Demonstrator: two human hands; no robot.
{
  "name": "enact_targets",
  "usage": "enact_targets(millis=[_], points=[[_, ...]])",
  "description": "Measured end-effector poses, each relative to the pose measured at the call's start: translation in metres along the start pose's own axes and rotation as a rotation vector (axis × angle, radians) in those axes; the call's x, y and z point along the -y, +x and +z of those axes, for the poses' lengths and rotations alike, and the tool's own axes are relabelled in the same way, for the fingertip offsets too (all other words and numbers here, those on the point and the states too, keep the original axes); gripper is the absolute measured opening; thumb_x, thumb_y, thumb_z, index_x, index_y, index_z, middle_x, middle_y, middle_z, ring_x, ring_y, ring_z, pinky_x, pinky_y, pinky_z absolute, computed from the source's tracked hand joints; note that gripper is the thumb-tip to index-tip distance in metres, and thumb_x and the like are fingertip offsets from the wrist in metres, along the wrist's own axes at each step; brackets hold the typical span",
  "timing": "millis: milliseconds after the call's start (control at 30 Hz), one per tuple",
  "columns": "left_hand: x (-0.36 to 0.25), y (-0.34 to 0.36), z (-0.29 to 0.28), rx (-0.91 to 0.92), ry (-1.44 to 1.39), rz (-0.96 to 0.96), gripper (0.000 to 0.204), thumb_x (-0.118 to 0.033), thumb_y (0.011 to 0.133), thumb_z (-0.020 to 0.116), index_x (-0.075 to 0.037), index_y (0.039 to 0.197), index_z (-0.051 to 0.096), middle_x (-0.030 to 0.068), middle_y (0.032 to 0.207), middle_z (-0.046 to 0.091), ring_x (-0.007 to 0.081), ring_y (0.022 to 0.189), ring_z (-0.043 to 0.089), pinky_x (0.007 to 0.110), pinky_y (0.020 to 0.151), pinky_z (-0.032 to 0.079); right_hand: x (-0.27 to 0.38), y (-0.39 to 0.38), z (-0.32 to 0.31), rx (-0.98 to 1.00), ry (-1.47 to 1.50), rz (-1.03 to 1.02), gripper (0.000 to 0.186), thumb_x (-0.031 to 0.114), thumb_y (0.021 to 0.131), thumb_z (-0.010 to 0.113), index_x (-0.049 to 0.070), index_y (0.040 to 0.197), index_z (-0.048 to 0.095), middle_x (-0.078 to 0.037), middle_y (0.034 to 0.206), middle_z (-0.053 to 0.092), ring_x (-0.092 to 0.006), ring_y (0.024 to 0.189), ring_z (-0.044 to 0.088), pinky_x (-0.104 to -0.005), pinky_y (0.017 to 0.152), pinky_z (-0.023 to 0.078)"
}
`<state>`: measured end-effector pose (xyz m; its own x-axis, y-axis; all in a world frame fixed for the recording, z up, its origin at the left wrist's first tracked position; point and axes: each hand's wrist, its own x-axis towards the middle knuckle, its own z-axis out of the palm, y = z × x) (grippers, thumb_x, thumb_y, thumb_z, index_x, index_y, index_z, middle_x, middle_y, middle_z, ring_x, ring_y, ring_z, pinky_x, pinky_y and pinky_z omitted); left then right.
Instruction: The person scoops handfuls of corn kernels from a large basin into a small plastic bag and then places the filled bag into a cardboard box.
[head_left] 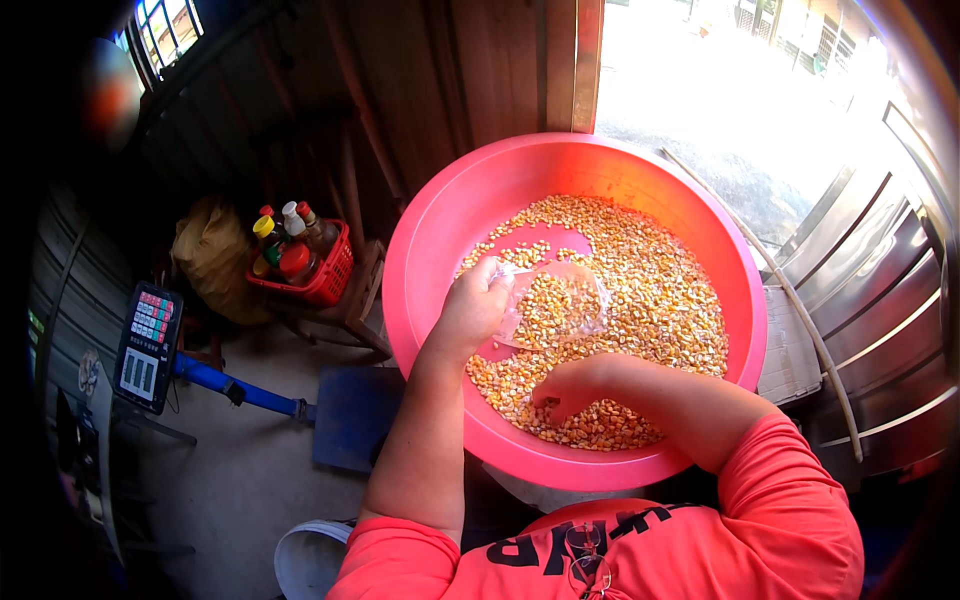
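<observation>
One right hand [572, 383], fingertips [561, 413] indistinct against yellow corn kernels [660, 310].

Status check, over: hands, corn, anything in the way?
Left hand gripping clear plastic bag. Right hand down in corn, grip unclear. Corn loose in pink basin. Stick outside basin, away from both hands.
</observation>
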<state>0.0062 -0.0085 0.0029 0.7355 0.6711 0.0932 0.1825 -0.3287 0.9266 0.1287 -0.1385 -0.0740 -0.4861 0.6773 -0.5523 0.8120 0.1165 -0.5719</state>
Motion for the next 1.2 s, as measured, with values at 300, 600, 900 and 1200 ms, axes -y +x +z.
enact_targets(millis=[300,600,900,1200], points=[[-0.001,-0.003,-0.002,-0.004,-0.033,-0.012,0.016,-0.011,0.086,0.048,0.004,0.089,0.051,0.0174,0.078,0.058,0.0213,0.071,0.058,0.035,0.065,0.044,0.015,0.010,0.007,0.200,-0.091,0.019,0.028,0.019,0.074,0.061,0.008,0.099,0.057,-0.015,0.088,0.062,-0.0291,0.082,0.059,-0.0397,0.072,0.046],[-0.003,-0.005,-0.004,-0.014,-0.034,-0.039,0.017,-0.012,0.087,0.048,0.004,0.089,0.051,0.0157,0.077,0.058,0.0191,0.070,0.057,0.035,0.064,0.044,-0.004,-0.022,-0.036,-0.205,0.564,0.068,0.014,0.014,0.078,0.059,0.006,0.089,0.056,-0.004,0.068,0.057,-0.0137,0.059,0.058,-0.0280,0.049,0.047],[0.006,0.000,0.001,-0.031,-0.016,0.040,0.017,-0.013,0.087,0.049,0.004,0.087,0.051,0.0159,0.074,0.057,0.0201,0.068,0.056,0.035,0.063,0.044,-0.040,-0.019,-0.042,-1.120,0.139,-0.112,0.030,0.004,0.077,0.059,0.005,0.106,0.053,-0.010,0.096,0.057,-0.0193,0.092,0.057,-0.0313,0.070,0.049],[0.000,-0.003,-0.002,-0.026,-0.061,-0.033,0.016,-0.012,0.086,0.049,0.003,0.088,0.052,0.0151,0.073,0.057,0.0190,0.068,0.056,0.034,0.063,0.044,-0.029,-0.057,-0.052,-1.233,-0.163,0.483,0.030,0.024,0.071,0.063,0.001,0.089,0.057,-0.014,0.097,0.058,-0.0299,0.095,0.055,-0.0392,0.084,0.043]])
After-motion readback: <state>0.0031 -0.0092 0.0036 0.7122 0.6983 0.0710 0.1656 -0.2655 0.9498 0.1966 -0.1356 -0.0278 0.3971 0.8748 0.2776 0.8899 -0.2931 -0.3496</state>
